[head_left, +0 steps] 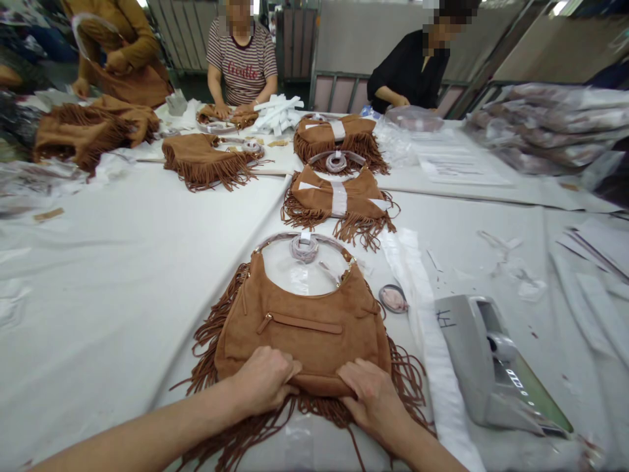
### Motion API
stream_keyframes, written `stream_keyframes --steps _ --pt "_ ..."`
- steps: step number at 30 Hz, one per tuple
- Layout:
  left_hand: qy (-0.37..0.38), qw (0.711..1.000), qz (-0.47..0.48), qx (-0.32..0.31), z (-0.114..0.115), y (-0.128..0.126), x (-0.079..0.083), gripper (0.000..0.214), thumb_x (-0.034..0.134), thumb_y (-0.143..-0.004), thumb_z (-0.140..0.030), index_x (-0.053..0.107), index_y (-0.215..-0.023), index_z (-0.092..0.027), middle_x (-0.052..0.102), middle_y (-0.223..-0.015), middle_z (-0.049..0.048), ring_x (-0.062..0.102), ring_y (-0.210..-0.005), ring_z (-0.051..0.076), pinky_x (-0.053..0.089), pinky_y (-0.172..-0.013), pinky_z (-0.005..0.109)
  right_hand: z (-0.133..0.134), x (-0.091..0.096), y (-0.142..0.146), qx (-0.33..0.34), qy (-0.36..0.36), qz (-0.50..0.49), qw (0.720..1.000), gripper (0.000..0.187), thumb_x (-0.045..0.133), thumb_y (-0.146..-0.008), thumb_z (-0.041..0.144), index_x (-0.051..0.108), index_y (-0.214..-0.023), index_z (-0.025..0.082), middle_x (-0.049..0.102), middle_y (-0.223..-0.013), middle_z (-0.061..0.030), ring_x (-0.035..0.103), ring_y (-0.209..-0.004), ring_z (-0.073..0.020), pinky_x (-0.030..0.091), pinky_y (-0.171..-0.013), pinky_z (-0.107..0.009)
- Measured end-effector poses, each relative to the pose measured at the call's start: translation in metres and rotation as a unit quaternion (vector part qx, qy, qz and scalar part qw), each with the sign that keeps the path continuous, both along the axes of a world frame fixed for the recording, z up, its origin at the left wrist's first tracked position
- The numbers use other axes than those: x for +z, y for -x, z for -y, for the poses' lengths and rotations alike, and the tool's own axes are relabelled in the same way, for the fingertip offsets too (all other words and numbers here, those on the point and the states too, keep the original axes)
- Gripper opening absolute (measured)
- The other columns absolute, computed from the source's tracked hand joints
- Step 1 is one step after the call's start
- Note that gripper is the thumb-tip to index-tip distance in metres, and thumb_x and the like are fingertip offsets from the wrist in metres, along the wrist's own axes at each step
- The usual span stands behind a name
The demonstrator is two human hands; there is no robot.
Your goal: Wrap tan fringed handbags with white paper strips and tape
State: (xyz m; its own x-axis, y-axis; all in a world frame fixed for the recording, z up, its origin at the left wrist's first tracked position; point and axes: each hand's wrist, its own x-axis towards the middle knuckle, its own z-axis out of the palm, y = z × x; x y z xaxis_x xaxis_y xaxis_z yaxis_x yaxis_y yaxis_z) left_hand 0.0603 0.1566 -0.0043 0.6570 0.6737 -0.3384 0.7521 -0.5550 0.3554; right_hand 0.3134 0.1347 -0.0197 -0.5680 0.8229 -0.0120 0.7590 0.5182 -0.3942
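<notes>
A brown suede handbag point(299, 328) with long fringe and a wrapped curved handle lies flat on the white table point(122, 275) right in front of me. My left hand point(263, 380) grips the bag's bottom edge at the left, fingers curled over it. At the bottom edge's right side my right hand point(376, 400) grips the bag the same way. Fringe spreads out under both hands.
A grey tape dispenser point(491, 360) stands at my right, with a small tape roll point(393, 298) beside the bag. Folded fringe bags point(339, 196) banded with white paper lie further back. Three people work at the far side. Bagged goods point(545, 124) pile up far right.
</notes>
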Motion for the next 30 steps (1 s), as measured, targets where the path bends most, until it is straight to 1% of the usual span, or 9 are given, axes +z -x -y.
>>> stream_keyframes --steps 3,6,9,10,13,17,21,25,30 --pt "-0.028 1.0 -0.005 -0.006 0.007 -0.002 0.001 0.009 0.049 -0.082 -0.015 0.054 -0.087 -0.022 0.064 -0.083 0.002 0.063 -0.074 0.023 0.05 -0.063 0.033 0.005 0.008 0.004 0.002 0.003 0.003 1.0 0.029 0.07 -0.072 0.017 0.056 -0.098 0.021 0.06 -0.089 -0.0012 0.051 -0.081 -0.0197 0.038 -0.068 -0.031" --pt "-0.055 0.998 -0.019 -0.009 0.015 -0.004 -0.002 0.013 0.048 -0.083 -0.013 0.053 -0.091 -0.021 0.063 -0.082 0.0022 0.062 -0.072 0.023 0.049 -0.06 0.032 0.015 0.007 0.014 0.016 -0.049 -0.02 0.998 0.05 0.074 -0.074 0.028 0.05 -0.117 0.018 0.06 -0.1 -0.0052 0.052 -0.087 -0.022 0.04 -0.074 -0.034" --pt "-0.097 0.995 -0.014 -0.022 0.019 -0.005 -0.009 0.012 0.049 -0.086 -0.014 0.051 -0.096 -0.021 0.062 -0.08 0.0019 0.061 -0.07 0.021 0.047 -0.056 0.029 0.018 -0.003 0.025 0.032 -0.142 -0.049 0.988 0.013 0.054 -0.088 0.019 0.056 -0.1 0.015 0.058 -0.079 -0.0032 0.049 -0.072 -0.0184 0.038 -0.066 -0.032" --pt "-0.114 0.993 -0.01 -0.03 0.018 -0.005 -0.013 0.009 0.049 -0.088 -0.015 0.051 -0.094 -0.021 0.062 -0.079 0.0015 0.061 -0.069 0.02 0.046 -0.055 0.028 0.017 -0.007 0.027 0.038 -0.166 -0.056 0.984 0.011 0.046 -0.091 0.015 0.056 -0.091 0.016 0.054 -0.071 -0.0018 0.047 -0.066 -0.0171 0.036 -0.062 -0.031" --pt "-0.158 0.987 0.001 -0.041 0.015 0.002 -0.021 0.015 0.051 -0.093 -0.03 0.05 -0.082 -0.019 0.06 -0.072 0.0007 0.058 -0.063 0.019 0.043 -0.053 0.028 0.011 -0.013 0.023 0.062 -0.19 -0.053 0.978 0.025 0.037 -0.094 0.013 0.053 -0.076 0.018 0.048 -0.063 0.0001 0.042 -0.059 -0.0153 0.031 -0.057 -0.03" --pt "-0.217 0.975 0.035 -0.02 0.02 0.03 -0.027 0.038 0.049 -0.088 -0.055 0.047 -0.076 -0.019 0.056 -0.069 0.0004 0.054 -0.063 0.019 0.039 -0.054 0.031 0.009 -0.012 -0.001 0.046 -0.216 -0.01 0.975 0.031 0.049 -0.094 0.038 0.05 -0.07 0.018 0.048 -0.064 -0.0008 0.042 -0.06 -0.0155 0.031 -0.059 -0.03" --pt "-0.267 0.961 0.069 -0.001 0.028 0.062 -0.041 0.036 0.043 -0.093 -0.049 0.044 -0.073 -0.019 0.05 -0.067 -0.0007 0.047 -0.062 0.017 0.034 -0.058 0.031 0.01 -0.014 -0.019 0.045 -0.23 0.004 0.972 0.034 0.051 -0.093 0.041 0.048 -0.067 0.019 0.048 -0.064 -0.0008 0.042 -0.061 -0.0155 0.03 -0.059 -0.029" --pt "-0.267 0.957 0.116 0.004 0.026 0.072 -0.051 0.037 0.038 -0.096 -0.047 0.043 -0.072 -0.02 0.049 -0.067 -0.0004 0.042 -0.062 0.017 0.029 -0.057 0.031 0.005 -0.018 -0.019 0.051 -0.227 -0.019 0.972 0.035 0.049 -0.094 0.038 0.046 -0.065 0.019 0.047 -0.062 0.0001 0.039 -0.058 -0.0141 0.028 -0.056 -0.029" --pt "-0.176 0.98 0.091 0.007 0.031 0.063 -0.025 0.024 0.047 -0.095 -0.032 0.047 -0.075 -0.019 0.053 -0.078 0.001 0.046 -0.074 0.018 0.032 -0.064 0.032 0.014 -0.01 -0.018 0.043 -0.138 -0.025 0.989 0.009 0.049 -0.089 0.015 0.056 -0.083 0.018 0.054 -0.071 -0.002 0.046 -0.068 -0.0168 0.034 -0.062 -0.03"
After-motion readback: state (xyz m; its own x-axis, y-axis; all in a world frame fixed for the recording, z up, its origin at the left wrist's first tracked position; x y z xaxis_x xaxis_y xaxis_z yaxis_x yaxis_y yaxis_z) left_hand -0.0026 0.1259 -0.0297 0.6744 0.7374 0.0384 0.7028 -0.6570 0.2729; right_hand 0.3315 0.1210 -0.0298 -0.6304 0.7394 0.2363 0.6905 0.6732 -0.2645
